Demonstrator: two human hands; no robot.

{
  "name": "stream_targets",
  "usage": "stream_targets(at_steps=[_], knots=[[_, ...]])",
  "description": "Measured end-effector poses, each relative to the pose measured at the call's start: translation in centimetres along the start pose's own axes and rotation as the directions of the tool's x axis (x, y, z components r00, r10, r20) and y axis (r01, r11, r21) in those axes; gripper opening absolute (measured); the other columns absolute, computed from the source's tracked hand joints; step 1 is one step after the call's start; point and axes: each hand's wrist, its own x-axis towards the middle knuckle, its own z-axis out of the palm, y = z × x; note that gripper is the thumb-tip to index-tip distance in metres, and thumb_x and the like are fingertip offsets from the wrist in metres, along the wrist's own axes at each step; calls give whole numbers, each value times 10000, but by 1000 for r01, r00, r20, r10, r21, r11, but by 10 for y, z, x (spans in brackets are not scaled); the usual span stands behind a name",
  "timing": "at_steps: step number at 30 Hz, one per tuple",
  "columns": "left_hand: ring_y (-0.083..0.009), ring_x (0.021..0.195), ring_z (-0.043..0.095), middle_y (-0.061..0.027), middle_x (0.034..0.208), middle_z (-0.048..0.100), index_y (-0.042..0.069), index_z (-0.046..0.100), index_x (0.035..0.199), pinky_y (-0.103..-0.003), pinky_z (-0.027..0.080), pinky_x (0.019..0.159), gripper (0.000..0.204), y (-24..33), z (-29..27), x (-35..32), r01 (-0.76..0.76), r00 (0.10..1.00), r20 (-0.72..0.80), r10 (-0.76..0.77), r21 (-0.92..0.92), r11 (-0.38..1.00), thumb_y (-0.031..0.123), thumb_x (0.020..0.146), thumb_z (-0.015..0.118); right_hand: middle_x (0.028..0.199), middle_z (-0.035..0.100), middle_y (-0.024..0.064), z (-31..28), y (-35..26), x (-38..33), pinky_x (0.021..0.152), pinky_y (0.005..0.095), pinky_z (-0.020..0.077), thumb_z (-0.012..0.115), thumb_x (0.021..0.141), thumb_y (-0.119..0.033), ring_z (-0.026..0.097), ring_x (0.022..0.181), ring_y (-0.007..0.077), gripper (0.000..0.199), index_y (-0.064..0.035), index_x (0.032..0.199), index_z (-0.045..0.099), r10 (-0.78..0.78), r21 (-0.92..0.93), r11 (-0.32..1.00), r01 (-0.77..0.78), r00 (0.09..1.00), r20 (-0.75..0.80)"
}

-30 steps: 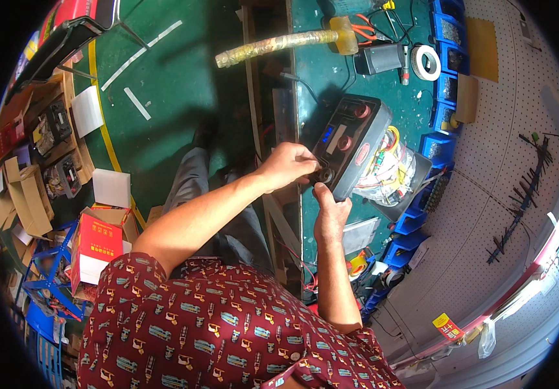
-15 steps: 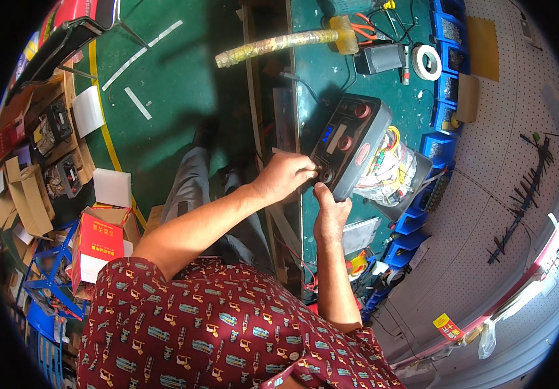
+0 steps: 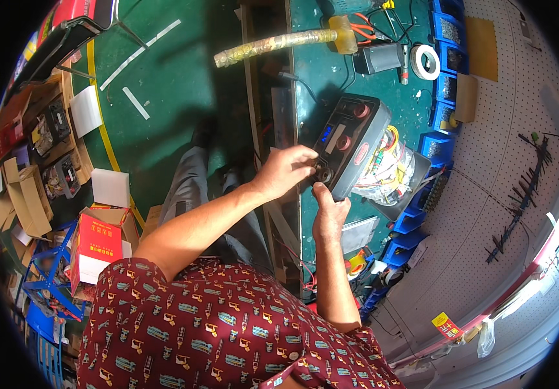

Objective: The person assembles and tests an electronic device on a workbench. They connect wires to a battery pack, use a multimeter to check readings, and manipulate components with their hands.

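Note:
An electrical machine with a black front panel, red knobs and a small blue display lies tilted on the green bench. Bundled coloured wires show behind its grey frame. Around the panel's near corner my right hand is closed, thumb on the front edge, its other fingers mostly hidden. My left hand is at the same end, beside a round black socket. Its index finger and thumb are apart, with the tips close to the socket; whether they touch it is unclear.
A yellowish mallet juts over the bench edge. Beyond the machine are a dark box, a white tape roll and orange-handled pliers. Blue parts bins line the pegboard. Cartons stand on the floor at left.
My left index finger has lifted away from the thumb, widening what was a pinch near the socket. My right hand and the machine look almost unmoved.

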Motion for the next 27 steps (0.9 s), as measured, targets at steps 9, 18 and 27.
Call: stream_targets(at_steps=[9, 18, 27], knots=[[-130, 873, 695, -86, 923, 729, -6, 683, 1069, -286, 559, 784, 199, 5, -10, 14, 19, 977, 206, -51, 156, 988, 27, 878, 728, 931, 667, 33, 1, 0, 0, 804, 299, 485, 739, 815, -190, 597, 827, 135, 300, 7, 1032, 677, -35, -39, 999, 35, 999, -2], [-100, 837, 674, -66, 873, 719, -11, 667, 1041, -279, 545, 766, 166, 4, -9, 13, 77, 972, 214, -95, 94, 993, 48, 895, 721, 921, 662, 26, 2, 1, 0, 796, 296, 481, 738, 819, -186, 591, 815, 131, 282, 3, 1019, 675, -37, -26, 999, 37, 999, -5], [-130, 846, 689, -86, 902, 724, -11, 675, 1027, -301, 551, 776, 157, 11, -13, 18, -15, 962, 270, -41, 203, 979, 55, 893, 721, 912, 655, 19, 2, 0, -1, 791, 295, 476, 738, 821, -191, 585, 809, 126, 275, -3, 1011, 673, -38, -21, 999, 38, 999, 7]])
